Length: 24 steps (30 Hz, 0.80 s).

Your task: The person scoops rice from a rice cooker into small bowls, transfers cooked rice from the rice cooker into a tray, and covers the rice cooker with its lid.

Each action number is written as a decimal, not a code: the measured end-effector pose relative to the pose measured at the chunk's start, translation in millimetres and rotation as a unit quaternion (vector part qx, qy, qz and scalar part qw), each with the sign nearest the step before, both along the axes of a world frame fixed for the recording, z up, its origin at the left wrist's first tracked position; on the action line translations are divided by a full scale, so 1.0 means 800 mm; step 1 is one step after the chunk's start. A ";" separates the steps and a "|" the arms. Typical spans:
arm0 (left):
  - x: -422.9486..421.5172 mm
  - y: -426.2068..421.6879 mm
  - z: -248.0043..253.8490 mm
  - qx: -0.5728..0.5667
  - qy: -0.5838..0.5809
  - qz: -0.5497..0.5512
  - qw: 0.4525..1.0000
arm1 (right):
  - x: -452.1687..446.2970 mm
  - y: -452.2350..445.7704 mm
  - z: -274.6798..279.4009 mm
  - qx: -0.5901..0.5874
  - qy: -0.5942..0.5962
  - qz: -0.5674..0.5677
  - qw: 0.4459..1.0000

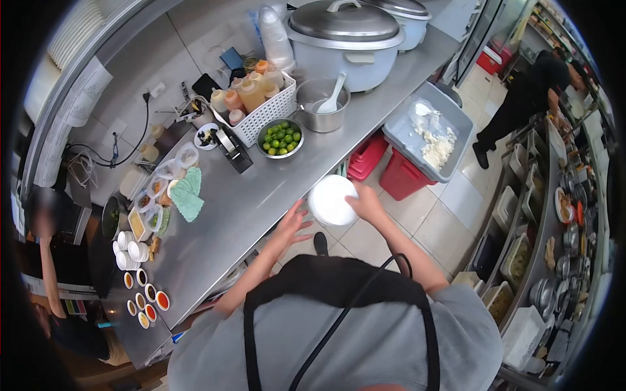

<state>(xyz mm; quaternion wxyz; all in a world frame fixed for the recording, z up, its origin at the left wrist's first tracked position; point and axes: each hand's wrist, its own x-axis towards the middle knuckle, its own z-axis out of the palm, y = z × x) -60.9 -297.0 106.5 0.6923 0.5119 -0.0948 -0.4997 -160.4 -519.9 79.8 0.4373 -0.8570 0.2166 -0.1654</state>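
My right hand (366, 203) grips the right rim of a white round container (330, 201), held in front of my body past the counter's edge. Whether it has a lid on, I cannot tell. My left hand (289, 228) is just left of the container, its fingers spread and holding nothing. Up and to the right, a grey tub (407, 133) holds white rice (438, 148) and stands on a red bin (405, 177). On the counter nearest my hands sits a metal bowl of green limes (280, 138).
The steel counter (254, 195) carries a rice cooker (345, 45), a pot (324, 104) with a white paddle, a basket (264, 111) of sauce bottles, a tape dispenser (232, 148), a green cloth (188, 194) and several sauce cups (150, 293). Other people stand far right and left.
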 end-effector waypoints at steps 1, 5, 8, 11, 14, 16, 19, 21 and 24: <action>0.009 -0.014 0.013 0.000 0.005 -0.004 1.000 | 0.024 0.005 0.019 -0.029 0.028 0.006 0.999; 0.069 -0.047 -0.001 0.064 -0.019 0.035 0.997 | 0.092 0.016 0.081 -0.108 0.072 0.109 0.986; 0.096 -0.049 -0.023 0.093 0.000 0.068 0.993 | 0.141 -0.015 0.122 -0.078 0.144 0.257 0.952; 0.108 -0.056 -0.027 0.052 0.077 0.063 0.994 | 0.226 -0.097 0.089 -0.241 -0.020 0.208 0.948; 0.110 -0.078 -0.018 0.037 0.114 0.046 0.992 | 0.308 -0.184 0.057 -0.531 0.080 0.094 0.838; 0.110 -0.095 -0.012 0.040 0.102 0.043 0.993 | 0.336 -0.219 0.040 -0.548 0.116 0.119 0.820; 0.110 -0.122 -0.012 0.028 0.094 0.023 0.995 | 0.365 -0.258 0.010 -0.652 0.174 0.198 0.711; 0.109 -0.144 -0.006 0.068 0.065 0.024 0.995 | 0.364 -0.261 0.021 -0.645 0.164 0.205 0.717; 0.106 -0.180 -0.017 0.095 0.065 0.031 0.993 | 0.322 -0.243 0.112 -0.642 0.150 0.250 0.709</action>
